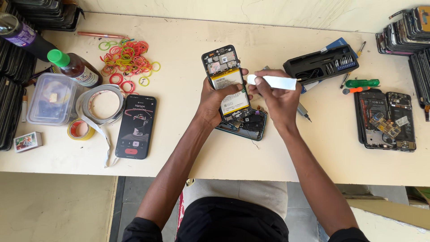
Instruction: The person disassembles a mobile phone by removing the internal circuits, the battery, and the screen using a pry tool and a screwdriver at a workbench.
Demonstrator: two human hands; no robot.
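The left hand point(214, 99) gripped an opened phone point(226, 85) with its battery exposed, held just above the tabletop point(188, 152). The right hand point(275, 96) pinched a white strip point(273, 82) beside it, over another opened phone point(248, 125).

Lit phone screen point(135, 126) left; small box point(27, 141) far-left.

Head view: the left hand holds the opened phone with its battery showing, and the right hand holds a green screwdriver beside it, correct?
Not quite. In the head view the right hand holds a white strip, not a green screwdriver. The left hand does hold the opened phone.
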